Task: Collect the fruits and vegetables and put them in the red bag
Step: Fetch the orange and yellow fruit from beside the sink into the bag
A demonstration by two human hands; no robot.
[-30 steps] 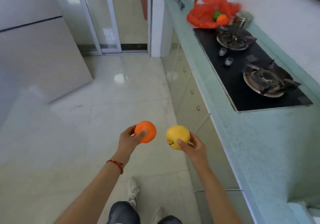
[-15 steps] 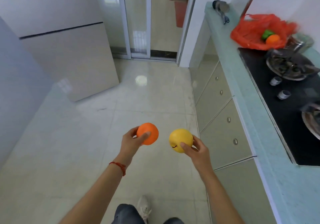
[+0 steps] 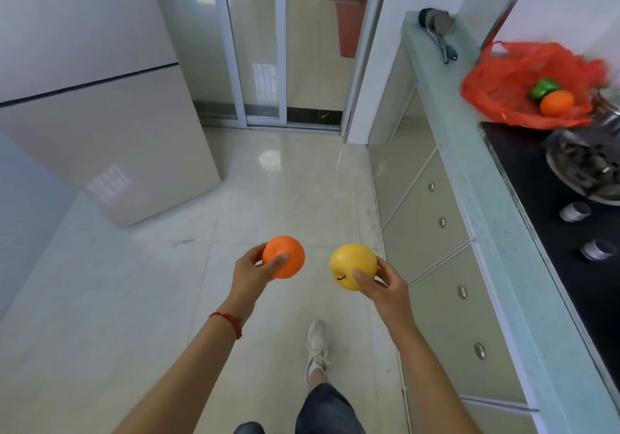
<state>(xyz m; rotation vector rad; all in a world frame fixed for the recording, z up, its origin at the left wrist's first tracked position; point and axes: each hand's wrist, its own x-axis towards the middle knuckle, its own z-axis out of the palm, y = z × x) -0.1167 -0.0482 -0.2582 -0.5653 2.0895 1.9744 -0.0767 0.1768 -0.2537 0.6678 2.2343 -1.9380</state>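
My left hand [image 3: 250,271] grips an orange [image 3: 283,256], thumb across its front; my right hand [image 3: 385,286] grips a yellow apple [image 3: 352,266], thumb on its near face and fingers curled behind. Both fruits sit side by side over the tiled floor [image 3: 134,299], apart from each other, at about the same height. A red string bracelet [image 3: 228,320] circles my left wrist. The red bag [image 3: 510,85] lies open on the desk [image 3: 469,178] far ahead on the right, well apart from both hands; a green pepper [image 3: 543,87] and a second orange [image 3: 557,103] lie inside it, touching. Just beside the bag, nearer to me, the black stove [image 3: 550,232] carries a burner [image 3: 583,168] and two knobs [image 3: 574,211]. A metal utensil [image 3: 439,33] lies at the desk's far end. Drawer fronts [image 3: 432,219] run below the desk edge. A sliding glass door [image 3: 278,44] closes the floor's far side. One white shoe [image 3: 317,343] stands on the floor below my arms.
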